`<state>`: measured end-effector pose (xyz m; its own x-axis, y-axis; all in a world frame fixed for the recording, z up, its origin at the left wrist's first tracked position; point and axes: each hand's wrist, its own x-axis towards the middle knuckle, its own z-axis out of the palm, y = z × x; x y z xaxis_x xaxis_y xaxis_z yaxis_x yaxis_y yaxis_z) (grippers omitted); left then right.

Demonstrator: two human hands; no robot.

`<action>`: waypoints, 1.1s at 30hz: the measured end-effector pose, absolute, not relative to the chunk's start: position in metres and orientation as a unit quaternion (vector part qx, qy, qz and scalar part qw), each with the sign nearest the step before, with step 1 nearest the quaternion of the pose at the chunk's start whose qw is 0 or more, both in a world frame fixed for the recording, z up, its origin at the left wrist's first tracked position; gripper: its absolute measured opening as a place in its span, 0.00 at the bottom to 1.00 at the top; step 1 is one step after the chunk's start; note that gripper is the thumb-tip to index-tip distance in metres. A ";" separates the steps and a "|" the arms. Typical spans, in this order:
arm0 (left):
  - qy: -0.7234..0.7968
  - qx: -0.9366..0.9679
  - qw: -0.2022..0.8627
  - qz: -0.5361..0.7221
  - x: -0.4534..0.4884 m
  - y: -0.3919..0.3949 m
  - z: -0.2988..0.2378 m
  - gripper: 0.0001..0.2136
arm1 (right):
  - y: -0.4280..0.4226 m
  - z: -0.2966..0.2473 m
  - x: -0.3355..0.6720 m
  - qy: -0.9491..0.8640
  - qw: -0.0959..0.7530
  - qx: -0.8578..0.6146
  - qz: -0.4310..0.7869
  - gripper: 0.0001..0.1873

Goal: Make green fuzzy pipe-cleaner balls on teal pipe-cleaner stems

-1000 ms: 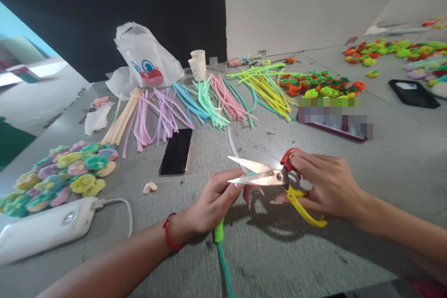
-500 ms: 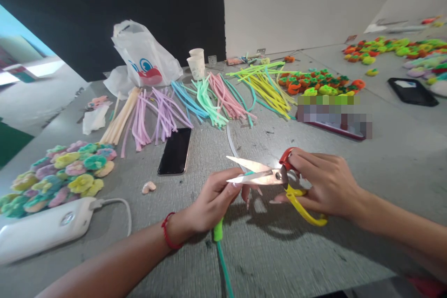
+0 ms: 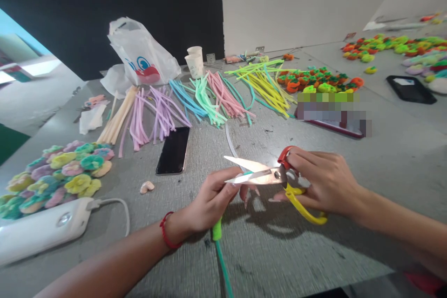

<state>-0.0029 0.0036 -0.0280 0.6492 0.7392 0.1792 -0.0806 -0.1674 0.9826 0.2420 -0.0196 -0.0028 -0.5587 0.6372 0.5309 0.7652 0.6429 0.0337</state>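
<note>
My left hand [image 3: 218,195] is closed in a pinch on a teal pipe cleaner [image 3: 247,173], and only a short bit of it shows at the fingertips. My right hand [image 3: 321,181] grips scissors [image 3: 268,176] with one red and one yellow handle. Their blades are spread, pointing left, and the lower blade crosses in front of the left fingertips. Below my left palm shows a bright green sleeve-like piece [image 3: 217,230] with a teal strand [image 3: 223,265] running toward me. Whether that strand joins the pinched bit is hidden by the hand.
Bundles of coloured pipe cleaners [image 3: 223,98] fan across the back. A black phone [image 3: 173,151] and fuzzy flowers [image 3: 59,172] are at left, near a white power bank [image 3: 45,230]. Paper cups [image 3: 194,65] stand by a plastic bag [image 3: 143,56]. Orange-green fuzzy pieces [image 3: 317,81] lie at right.
Almost nothing differs; the view has shifted slightly. Both hands keep their hold and the scissor blades stay spread.
</note>
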 end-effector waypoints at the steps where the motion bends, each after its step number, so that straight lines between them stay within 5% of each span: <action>1: 0.247 0.686 0.595 0.338 -0.003 0.004 -0.029 0.21 | -0.020 -0.002 0.242 -0.874 0.243 -0.401 -0.129 0.20; 22: 0.253 0.694 0.586 0.332 0.000 0.001 -0.022 0.18 | -0.015 -0.005 0.246 -0.852 0.230 -0.449 -0.138 0.20; 30: 0.275 0.680 0.593 0.332 0.000 0.001 -0.021 0.18 | 0.008 -0.016 0.268 -0.778 0.109 -0.592 -0.180 0.21; 33: 0.298 0.683 0.583 0.322 0.001 0.003 -0.021 0.19 | 0.008 -0.010 0.269 -0.784 0.151 -0.574 -0.181 0.17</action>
